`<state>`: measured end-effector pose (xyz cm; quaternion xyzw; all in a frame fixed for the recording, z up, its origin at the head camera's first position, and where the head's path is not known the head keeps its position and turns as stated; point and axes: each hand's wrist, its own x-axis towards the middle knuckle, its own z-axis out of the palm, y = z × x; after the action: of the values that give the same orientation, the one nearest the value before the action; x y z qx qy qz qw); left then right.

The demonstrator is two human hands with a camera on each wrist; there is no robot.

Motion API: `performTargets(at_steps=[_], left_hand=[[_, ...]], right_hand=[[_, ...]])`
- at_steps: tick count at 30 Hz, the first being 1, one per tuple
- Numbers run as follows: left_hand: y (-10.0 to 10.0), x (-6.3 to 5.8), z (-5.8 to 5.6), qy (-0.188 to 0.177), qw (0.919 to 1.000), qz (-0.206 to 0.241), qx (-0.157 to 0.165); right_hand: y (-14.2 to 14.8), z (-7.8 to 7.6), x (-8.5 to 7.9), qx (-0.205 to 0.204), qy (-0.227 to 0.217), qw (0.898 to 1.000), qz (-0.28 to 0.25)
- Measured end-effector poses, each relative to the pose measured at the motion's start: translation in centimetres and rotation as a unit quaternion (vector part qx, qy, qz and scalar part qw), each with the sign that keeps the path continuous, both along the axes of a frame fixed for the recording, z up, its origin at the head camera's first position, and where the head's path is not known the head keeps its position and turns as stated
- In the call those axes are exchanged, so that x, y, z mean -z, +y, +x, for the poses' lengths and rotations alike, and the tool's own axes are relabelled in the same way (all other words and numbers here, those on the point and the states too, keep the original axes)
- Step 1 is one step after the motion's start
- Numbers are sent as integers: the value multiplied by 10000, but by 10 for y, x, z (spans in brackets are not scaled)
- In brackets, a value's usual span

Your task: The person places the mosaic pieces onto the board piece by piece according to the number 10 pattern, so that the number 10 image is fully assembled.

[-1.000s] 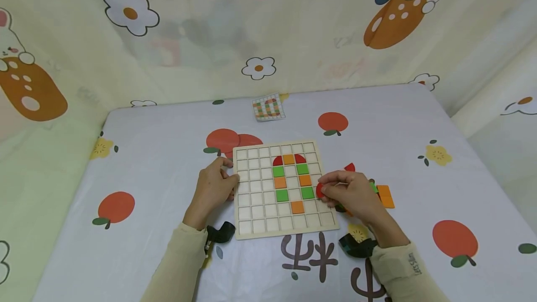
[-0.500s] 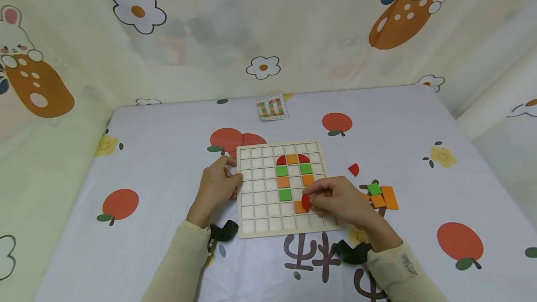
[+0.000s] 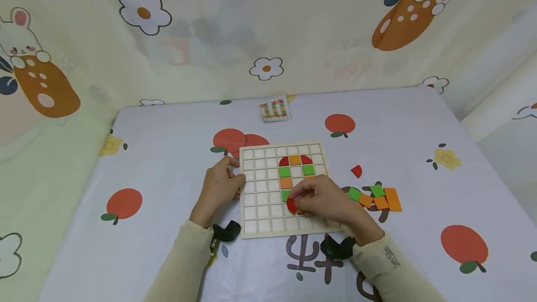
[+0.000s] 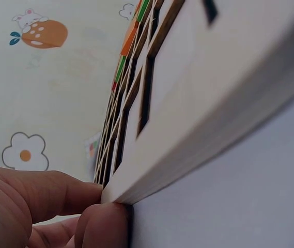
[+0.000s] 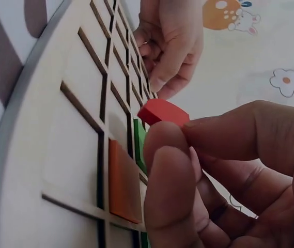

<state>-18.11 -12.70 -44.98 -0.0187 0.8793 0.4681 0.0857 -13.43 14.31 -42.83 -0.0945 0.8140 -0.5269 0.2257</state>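
A wooden grid board (image 3: 257,212) lies on the table, several of its cells filled with red, orange and green tiles. At its left edge, my left hand (image 3: 218,188) grips the rim between thumb and fingers, as the left wrist view shows. My right hand (image 3: 323,199) is over the lower middle of the board, pinching a red quarter-round tile (image 5: 165,111) between thumb and fingertips. In the right wrist view that tile is tilted and held just above the cells, near a seated green tile (image 5: 139,139) and an orange tile (image 5: 124,181). The right hand hides some cells in the head view.
Right of the board is a loose cluster of green and orange tiles (image 3: 393,199). A single red quarter-round tile (image 3: 356,171) lies farther back. Behind the board is a small printed pattern card (image 3: 275,108). A patterned curtain (image 3: 201,59) rises behind the table.
My right hand has carried the red tile leftward, from the board's right edge to its lower middle. My left hand keeps its place on the left rim. The head view has shifted slightly.
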Motion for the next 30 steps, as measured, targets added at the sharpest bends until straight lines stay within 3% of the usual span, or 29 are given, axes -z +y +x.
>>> performTargets(at_steps=[7, 25, 30], left_hand=[[0, 0, 0, 77, 10000, 24, 30], [0, -2, 0, -69, 9999, -112, -36], [0, -2, 0, -32, 10000, -52, -20]], right_hand=[[-7, 0, 1, 24, 350, 9980, 523], [-14, 3, 2, 38, 986, 9913, 866], [-9, 2, -1, 288, 1089, 9886, 997]])
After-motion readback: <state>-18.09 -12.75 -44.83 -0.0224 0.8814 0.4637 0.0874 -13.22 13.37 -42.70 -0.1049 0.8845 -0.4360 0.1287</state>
